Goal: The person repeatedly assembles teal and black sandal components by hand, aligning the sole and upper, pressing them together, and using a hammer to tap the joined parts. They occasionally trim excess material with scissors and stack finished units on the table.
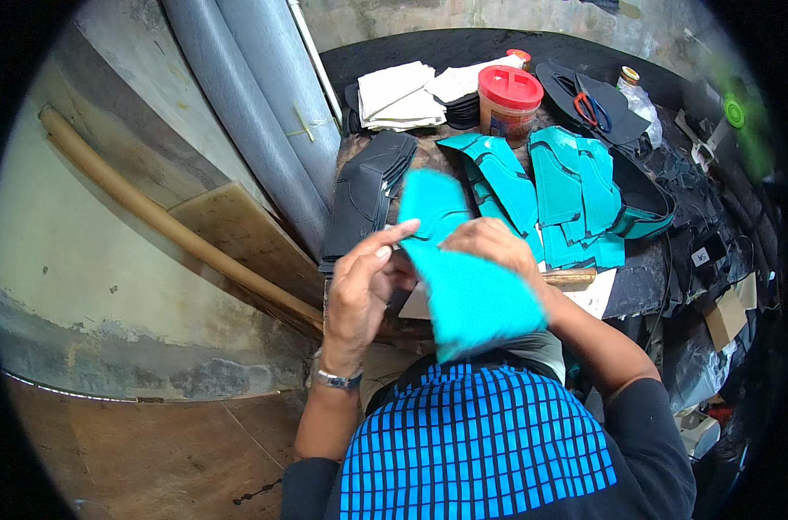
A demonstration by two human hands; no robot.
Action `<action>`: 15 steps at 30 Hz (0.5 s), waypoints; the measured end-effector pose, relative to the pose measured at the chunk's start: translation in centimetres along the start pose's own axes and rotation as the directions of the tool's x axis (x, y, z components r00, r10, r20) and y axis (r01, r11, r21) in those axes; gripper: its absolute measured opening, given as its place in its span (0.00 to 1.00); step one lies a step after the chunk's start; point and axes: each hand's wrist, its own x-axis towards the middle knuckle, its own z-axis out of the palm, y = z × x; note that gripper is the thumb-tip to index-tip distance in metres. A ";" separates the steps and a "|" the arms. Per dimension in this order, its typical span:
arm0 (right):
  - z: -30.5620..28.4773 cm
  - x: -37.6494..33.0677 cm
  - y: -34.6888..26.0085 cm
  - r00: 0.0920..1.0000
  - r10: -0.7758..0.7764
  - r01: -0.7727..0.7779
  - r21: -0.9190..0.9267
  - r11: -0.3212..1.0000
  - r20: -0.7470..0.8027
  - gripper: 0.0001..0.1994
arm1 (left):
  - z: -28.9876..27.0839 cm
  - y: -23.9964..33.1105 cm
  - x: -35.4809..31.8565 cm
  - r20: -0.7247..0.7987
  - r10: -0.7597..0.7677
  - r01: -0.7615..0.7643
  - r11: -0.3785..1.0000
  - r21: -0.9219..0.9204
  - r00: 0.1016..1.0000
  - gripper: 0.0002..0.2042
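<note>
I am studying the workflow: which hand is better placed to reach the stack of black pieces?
Probably the left hand: the black pieces lie just beyond it, while the right hand sits farther right.

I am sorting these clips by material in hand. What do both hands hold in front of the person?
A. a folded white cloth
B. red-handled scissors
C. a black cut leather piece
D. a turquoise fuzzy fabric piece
D: the left hand and the right hand both grip the turquoise fuzzy fabric piece, held up over the worktable.
</note>
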 end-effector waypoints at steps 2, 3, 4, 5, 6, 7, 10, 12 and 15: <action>1.1 1.6 -0.9 0.959 0.267 -0.194 0.471 0.861 -0.094 0.12 | -0.8 1.2 -0.1 -0.065 0.261 -0.195 0.844 0.499 0.963 0.14; 1.8 2.0 -1.6 0.892 0.451 -0.232 0.849 0.474 -0.008 0.11 | -1.3 1.6 -0.2 -0.048 0.408 -0.250 0.642 0.725 0.912 0.12; 1.9 3.1 -1.5 0.877 0.481 -0.229 0.893 0.388 0.016 0.12 | -1.8 1.8 -0.1 0.006 0.447 -0.263 0.516 0.815 0.895 0.10; 2.5 3.8 -1.8 0.855 0.513 -0.169 0.976 0.137 0.076 0.12 | -2.2 1.8 0.0 -0.049 0.397 -0.235 0.634 0.736 0.917 0.10; 2.5 4.0 -2.0 0.827 0.537 -0.207 0.978 0.018 0.165 0.12 | -2.6 1.7 0.0 -0.095 0.339 -0.202 0.739 0.642 0.936 0.09; 2.7 4.4 -2.0 0.824 0.515 -0.217 0.971 -0.098 0.236 0.11 | -2.7 1.4 0.2 -0.113 0.280 -0.178 0.824 0.538 0.953 0.09; 3.4 5.1 -1.8 0.782 0.531 -0.235 0.944 -0.232 0.326 0.08 | -3.3 0.6 0.8 -0.191 0.309 -0.158 0.819 0.551 0.932 0.09; 4.1 5.2 -1.5 0.748 0.567 -0.237 0.937 -0.259 0.345 0.11 | -3.4 -0.2 1.0 -0.204 0.403 -0.178 0.729 0.661 0.892 0.09; 4.8 5.0 -1.0 0.739 0.570 -0.232 0.930 -0.285 0.359 0.09 | -3.5 -1.1 1.3 -0.144 0.566 -0.174 0.470 0.865 0.812 0.09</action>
